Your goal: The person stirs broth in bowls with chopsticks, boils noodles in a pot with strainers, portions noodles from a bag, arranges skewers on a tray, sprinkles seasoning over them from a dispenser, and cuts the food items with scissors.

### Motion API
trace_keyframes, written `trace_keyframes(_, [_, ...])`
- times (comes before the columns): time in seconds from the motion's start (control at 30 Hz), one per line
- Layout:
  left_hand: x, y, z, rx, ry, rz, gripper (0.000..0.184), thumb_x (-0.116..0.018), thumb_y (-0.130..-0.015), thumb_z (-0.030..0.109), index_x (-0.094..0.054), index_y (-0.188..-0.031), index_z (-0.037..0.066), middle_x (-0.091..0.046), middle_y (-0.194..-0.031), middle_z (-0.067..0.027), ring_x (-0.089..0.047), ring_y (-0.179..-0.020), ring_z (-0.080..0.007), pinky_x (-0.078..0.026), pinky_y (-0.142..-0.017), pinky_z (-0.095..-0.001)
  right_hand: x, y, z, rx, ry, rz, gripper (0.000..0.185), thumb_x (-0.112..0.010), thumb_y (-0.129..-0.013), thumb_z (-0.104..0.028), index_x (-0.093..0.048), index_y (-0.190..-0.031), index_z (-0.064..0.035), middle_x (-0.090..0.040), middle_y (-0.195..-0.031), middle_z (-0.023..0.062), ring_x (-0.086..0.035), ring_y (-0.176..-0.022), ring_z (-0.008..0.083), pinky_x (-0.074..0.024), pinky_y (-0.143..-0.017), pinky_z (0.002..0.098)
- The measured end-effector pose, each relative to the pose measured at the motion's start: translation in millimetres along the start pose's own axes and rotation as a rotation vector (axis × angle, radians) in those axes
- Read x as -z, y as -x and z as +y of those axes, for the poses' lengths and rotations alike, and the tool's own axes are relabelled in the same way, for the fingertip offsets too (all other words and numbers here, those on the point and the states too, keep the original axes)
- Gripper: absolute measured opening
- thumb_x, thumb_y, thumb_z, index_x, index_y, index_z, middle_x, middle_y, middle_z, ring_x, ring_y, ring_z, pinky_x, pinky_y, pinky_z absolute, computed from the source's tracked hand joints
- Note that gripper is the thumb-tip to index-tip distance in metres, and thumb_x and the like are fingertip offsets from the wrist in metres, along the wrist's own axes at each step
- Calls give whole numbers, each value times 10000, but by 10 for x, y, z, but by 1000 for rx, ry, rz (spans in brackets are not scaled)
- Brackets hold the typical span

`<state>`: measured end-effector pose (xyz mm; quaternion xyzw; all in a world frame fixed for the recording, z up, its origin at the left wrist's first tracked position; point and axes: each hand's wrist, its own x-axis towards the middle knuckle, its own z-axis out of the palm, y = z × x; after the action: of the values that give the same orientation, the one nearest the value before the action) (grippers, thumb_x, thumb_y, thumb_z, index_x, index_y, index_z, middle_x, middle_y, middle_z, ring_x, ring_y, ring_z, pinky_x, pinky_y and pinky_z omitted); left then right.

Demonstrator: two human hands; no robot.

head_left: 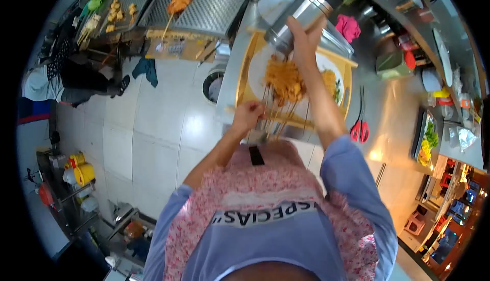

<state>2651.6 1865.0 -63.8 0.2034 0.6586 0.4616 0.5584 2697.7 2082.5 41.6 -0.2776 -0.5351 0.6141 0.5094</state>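
Observation:
My right hand (307, 41) is wrapped round a shiny metal canister (290, 21), tilted over the food with its lower end towards the plate. Beneath it, golden-brown skewered food (284, 79) lies on a white plate (256, 69) in a wooden tray (244, 74). Several thin wooden sticks (278, 118) stick out from the food towards me. At the tray's near left corner, my left hand (248, 116) is closed, its fingers pinching stick ends. More yellowish food (329, 81) lies on the plate's right side, partly behind my right forearm.
Red-handled scissors (360, 128) lie on the metal counter right of the tray. A pink cloth (348, 28) and a white plate (273, 0) are further back. At upper left, a metal tray (217, 5) holds a skewered piece (181, 0). Another person (76, 74) is at far left.

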Motion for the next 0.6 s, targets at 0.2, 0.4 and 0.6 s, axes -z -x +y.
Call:
trace_keyframes(0.2, [33, -25, -34, -47, -33, 15, 121, -557, -853, 77, -626, -845, -22, -626, -729, -53, -587, -657, -112, -459, -619, -244, 101, 358, 125, -24, 28, -84, 890, -765, -677, -161, -212, -1358, -8, -492, -1140, 146, -538, -1004, 226, -473, -858, 334])
trace_keyframes(0.4, [84, -200, -321, -97, 3, 3, 107, -560, -869, 80, -632, -910, 13, -609, -741, -16, -529, -615, -94, -409, -546, -221, 220, 455, 92, 51, 10, 115, 1019, -769, -656, -175, -105, -1410, -3, -420, -1265, 174, -450, -1148, 268, -423, -930, 353])
trace_keyframes(0.6, [96, -112, -87, -103, 54, 49, 96, -579, -870, 93, -633, -904, 21, -603, -730, -12, -487, -572, -69, -372, -499, -219, 732, 287, -175, 85, 237, 264, 950, -773, -645, -161, -191, -1376, 8, -475, -1200, 188, -510, -1077, 272, -431, -917, 370])
